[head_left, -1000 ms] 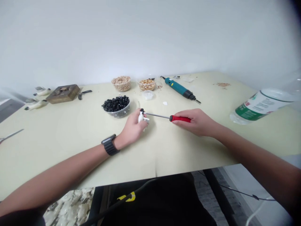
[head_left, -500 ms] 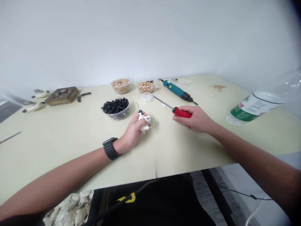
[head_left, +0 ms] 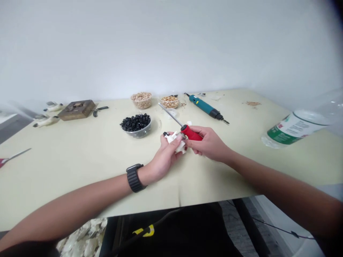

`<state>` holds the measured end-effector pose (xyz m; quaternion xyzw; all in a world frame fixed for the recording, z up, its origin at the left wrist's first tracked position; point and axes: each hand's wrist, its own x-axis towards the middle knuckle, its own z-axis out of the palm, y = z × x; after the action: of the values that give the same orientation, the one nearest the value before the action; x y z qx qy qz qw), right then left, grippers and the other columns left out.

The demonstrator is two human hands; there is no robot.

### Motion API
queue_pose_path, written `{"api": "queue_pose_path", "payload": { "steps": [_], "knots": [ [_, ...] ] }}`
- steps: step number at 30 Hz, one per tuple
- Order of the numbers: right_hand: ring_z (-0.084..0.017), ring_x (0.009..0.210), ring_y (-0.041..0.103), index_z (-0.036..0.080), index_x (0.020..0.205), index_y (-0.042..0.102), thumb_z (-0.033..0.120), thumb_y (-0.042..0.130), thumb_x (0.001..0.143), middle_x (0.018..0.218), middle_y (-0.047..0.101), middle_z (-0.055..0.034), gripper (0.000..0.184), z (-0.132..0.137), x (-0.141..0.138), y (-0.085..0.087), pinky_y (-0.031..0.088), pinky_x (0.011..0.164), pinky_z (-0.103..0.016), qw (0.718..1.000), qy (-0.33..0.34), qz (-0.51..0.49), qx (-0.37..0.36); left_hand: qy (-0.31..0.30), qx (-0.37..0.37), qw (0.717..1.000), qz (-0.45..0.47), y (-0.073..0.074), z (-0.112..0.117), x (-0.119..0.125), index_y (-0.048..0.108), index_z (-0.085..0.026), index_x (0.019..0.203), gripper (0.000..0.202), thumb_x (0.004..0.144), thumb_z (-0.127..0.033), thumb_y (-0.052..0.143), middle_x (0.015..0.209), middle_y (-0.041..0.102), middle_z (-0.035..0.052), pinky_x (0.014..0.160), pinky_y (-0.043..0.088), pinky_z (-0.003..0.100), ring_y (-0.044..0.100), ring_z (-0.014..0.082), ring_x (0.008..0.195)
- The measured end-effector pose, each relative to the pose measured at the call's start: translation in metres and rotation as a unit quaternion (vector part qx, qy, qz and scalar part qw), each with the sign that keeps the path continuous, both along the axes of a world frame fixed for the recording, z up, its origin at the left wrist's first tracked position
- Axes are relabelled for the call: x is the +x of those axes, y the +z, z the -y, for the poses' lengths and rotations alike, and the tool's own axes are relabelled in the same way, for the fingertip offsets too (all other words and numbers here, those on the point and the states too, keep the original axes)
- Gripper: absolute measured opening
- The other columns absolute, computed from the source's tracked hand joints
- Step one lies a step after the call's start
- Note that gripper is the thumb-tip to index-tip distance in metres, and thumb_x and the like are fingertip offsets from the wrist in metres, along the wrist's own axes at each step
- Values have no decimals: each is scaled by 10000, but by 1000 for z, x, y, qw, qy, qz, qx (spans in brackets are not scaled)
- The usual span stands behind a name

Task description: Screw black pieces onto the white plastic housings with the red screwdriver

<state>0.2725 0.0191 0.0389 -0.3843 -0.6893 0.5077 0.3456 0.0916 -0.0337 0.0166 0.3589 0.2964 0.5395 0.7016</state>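
My left hand (head_left: 163,159), with a dark watch on its wrist, is closed around a small white plastic part (head_left: 173,138) that has a black tip at its upper left and a greyish piece near its right side. In my right hand (head_left: 210,144) is a screwdriver (head_left: 191,133) with a red handle; its long metal shaft points up and left, away from me. The fingertips of both hands meet at the white part's right edge, and what they touch there is partly hidden. A clear bowl of black pieces (head_left: 136,123) stands beyond my left hand.
Behind are a bowl of pale pieces (head_left: 141,101), a bowl of golden pieces (head_left: 169,102) and a teal electric screwdriver (head_left: 205,106). A plastic bottle (head_left: 294,128) lies tilted at right. On the left are a wooden block (head_left: 76,110) and white parts (head_left: 46,122).
My right hand has moved left with the screwdriver, up against the white part. My left hand has shifted slightly right and towards me, still holding the part. The view has turned a little.
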Motion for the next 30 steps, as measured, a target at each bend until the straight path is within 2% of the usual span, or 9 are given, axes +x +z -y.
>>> {"api": "queue_pose_path", "payload": {
  "steps": [4, 6, 8, 10, 12, 14, 19, 25, 30],
  "knots": [
    [-96, 440, 456, 172, 1086, 732, 441, 938, 788, 527, 560, 53, 452, -6, 12, -1, 332, 401, -192, 991, 12, -73, -109, -57, 4, 998, 11, -2, 3, 1, 470, -286, 1176, 603, 850, -570, 890, 1540, 542, 45, 1138, 523, 475, 608, 254, 1332],
    [-91, 427, 451, 166, 1106, 735, 477, 967, 740, 540, 572, 46, 534, -11, 18, -1, 312, 391, -188, 981, 15, -113, -157, -73, 18, 997, 2, -2, 3, -3, 522, -279, 1228, 560, 883, -561, 861, 1577, 522, 59, 1159, 519, 503, 580, 276, 1381],
    [-86, 419, 463, 158, 1056, 742, 486, 1004, 668, 569, 598, 30, 572, -17, 23, 0, 319, 386, -188, 973, 14, -142, -182, -64, 39, 997, -30, -2, 1, -10, 569, -249, 1221, 502, 922, -567, 814, 1442, 613, 86, 1093, 556, 488, 621, 275, 1302],
    [-85, 408, 472, 153, 1000, 745, 471, 1030, 612, 586, 613, 21, 577, -21, 27, 0, 325, 377, -191, 970, 14, -153, -189, -26, 74, 992, -96, -2, -2, -17, 618, -213, 1143, 437, 945, -564, 786, 1183, 683, 73, 961, 578, 401, 663, 229, 1110],
    [-84, 395, 473, 147, 978, 751, 449, 1033, 608, 589, 617, 18, 555, -23, 31, 1, 326, 371, -195, 971, 24, -150, -184, 10, 122, 978, -171, -2, -5, -23, 646, -189, 1039, 390, 960, -549, 773, 964, 660, 36, 843, 539, 322, 631, 171, 914],
    [-82, 392, 476, 141, 992, 761, 429, 1022, 636, 598, 628, 12, 526, -24, 33, 2, 320, 369, -196, 973, 40, -142, -177, 17, 161, 962, -219, -2, -7, -27, 648, -179, 971, 377, 981, -543, 745, 858, 629, 15, 789, 498, 299, 581, 146, 813],
    [-79, 398, 482, 139, 1014, 765, 426, 998, 703, 614, 637, 14, 483, -23, 36, 2, 315, 375, -198, 977, 68, -125, -161, -17, 177, 951, -254, 1, -4, -30, 641, -185, 956, 374, 998, -550, 710, 804, 635, 14, 798, 472, 317, 568, 159, 785],
    [-81, 390, 466, 149, 992, 747, 399, 1009, 676, 587, 612, 36, 481, -22, 35, 4, 303, 363, -203, 981, 74, -105, -148, -9, 176, 947, -267, -2, -2, -30, 632, -187, 946, 376, 1003, -553, 697, 805, 638, 18, 798, 454, 322, 563, 165, 788],
    [-85, 395, 464, 151, 1024, 745, 433, 997, 691, 587, 608, 38, 503, -21, 35, 5, 292, 365, -212, 982, 67, -94, -149, -1, 175, 945, -275, -2, -3, -29, 627, -188, 942, 376, 1004, -554, 691, 804, 633, 17, 787, 450, 321, 563, 167, 788]
  ]
}}
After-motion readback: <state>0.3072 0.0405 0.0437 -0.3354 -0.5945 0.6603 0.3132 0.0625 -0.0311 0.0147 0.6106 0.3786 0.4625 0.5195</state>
